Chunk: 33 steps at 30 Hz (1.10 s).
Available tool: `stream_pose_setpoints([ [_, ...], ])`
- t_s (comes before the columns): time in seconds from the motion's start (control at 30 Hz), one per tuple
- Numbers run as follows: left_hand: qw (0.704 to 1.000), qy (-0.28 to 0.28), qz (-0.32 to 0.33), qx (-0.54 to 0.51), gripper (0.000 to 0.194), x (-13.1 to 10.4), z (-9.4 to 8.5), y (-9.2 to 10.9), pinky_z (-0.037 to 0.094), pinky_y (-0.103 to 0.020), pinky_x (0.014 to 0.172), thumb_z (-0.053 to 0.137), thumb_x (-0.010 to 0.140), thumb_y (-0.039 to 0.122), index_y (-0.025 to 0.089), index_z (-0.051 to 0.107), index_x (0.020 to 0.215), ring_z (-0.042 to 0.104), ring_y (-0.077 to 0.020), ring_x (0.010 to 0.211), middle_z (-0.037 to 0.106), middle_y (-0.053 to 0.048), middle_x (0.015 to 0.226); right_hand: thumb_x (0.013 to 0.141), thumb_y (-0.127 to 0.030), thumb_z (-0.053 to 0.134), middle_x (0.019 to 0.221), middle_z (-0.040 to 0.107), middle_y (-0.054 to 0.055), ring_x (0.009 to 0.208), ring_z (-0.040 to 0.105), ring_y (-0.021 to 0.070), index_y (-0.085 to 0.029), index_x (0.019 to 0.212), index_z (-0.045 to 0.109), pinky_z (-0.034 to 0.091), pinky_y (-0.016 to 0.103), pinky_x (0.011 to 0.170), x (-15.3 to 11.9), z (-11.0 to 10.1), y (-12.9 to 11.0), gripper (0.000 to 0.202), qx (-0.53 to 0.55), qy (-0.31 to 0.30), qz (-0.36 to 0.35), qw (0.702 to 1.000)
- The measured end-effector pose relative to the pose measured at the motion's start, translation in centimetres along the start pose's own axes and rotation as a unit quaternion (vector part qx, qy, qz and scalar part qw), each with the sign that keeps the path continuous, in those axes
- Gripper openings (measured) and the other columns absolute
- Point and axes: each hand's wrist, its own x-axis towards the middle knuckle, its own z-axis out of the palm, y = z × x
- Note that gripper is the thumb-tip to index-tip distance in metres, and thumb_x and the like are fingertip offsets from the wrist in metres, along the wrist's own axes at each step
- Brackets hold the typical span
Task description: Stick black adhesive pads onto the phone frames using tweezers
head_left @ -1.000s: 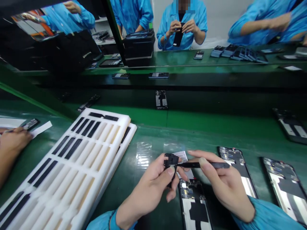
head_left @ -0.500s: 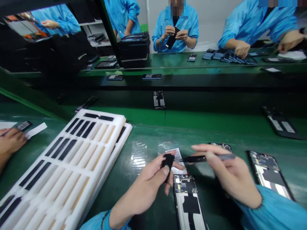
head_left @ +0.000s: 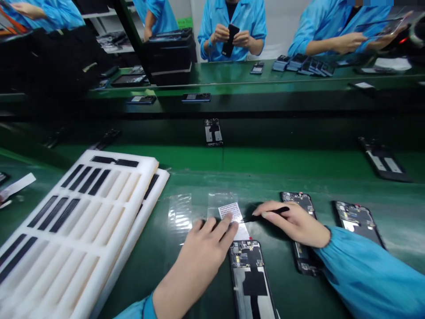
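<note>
My left hand [head_left: 202,252] lies palm down with its fingers stretched out and slightly apart, the fingertips on a small white sticker sheet [head_left: 244,231] with rows of dark dots. Its thumb and whatever is under the palm are hidden. In my right hand [head_left: 295,223] is a pair of black tweezers [head_left: 280,210], their thin tip pointing left at the sheet's edge. Just below the sheet lies an opened phone [head_left: 244,288], its circuit board and pale metal frame exposed. A second opened phone [head_left: 300,250] is partly covered by my right hand.
White foam trays [head_left: 109,261] with black strips in slots are stacked at left. Clear plastic film [head_left: 179,212] lies beside the sheet. Another opened phone [head_left: 358,219] sits at right. Across the bench, a co-worker [head_left: 232,33] holds a dark phone part near stacked phones [head_left: 300,63].
My left hand has turned palm down onto the sticker sheet; the small black part it held is out of sight. The tweezers have moved down from that part to the sheet.
</note>
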Motion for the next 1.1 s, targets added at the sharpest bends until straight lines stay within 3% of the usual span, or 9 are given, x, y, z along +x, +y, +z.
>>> stream_pose_setpoints([
  [0.23,0.999,0.036,0.002,0.010,0.066,0.0,0.7,0.0,0.053,-0.041,0.076,0.043,0.077,-0.004,0.019,0.053,0.139,0.060,-0.0257,0.097,0.054,-0.003,0.148,0.099,-0.020,0.053,0.103,0.078,0.005,0.097,0.073,0.0152,-0.019,0.106,0.072,0.056,0.023,0.088,-0.2,-0.1,0.0,0.020,0.004,-0.016,0.003,1.000],
  [0.53,0.999,0.037,-0.009,0.003,0.060,-0.2,1.0,0.5,0.047,-0.038,0.073,0.044,0.083,0.003,0.020,0.052,0.140,0.056,-0.0243,0.095,0.053,-0.002,0.149,0.099,-0.018,0.053,0.104,0.077,0.003,0.098,0.073,0.0154,-0.021,0.109,0.070,0.057,0.024,0.086,-0.1,-0.2,-0.4,0.020,0.000,-0.030,0.008,1.000],
  [1.1,0.999,0.031,-0.011,-0.001,0.061,0.0,1.0,1.0,0.047,-0.039,0.071,0.045,0.080,0.005,0.016,0.052,0.140,0.058,-0.0244,0.094,0.052,-0.008,0.149,0.100,-0.016,0.051,0.103,0.076,0.004,0.097,0.072,0.0117,-0.018,0.105,0.069,0.053,0.017,0.088,-0.4,1.0,-2.5,0.019,-0.023,0.010,0.034,0.999],
])
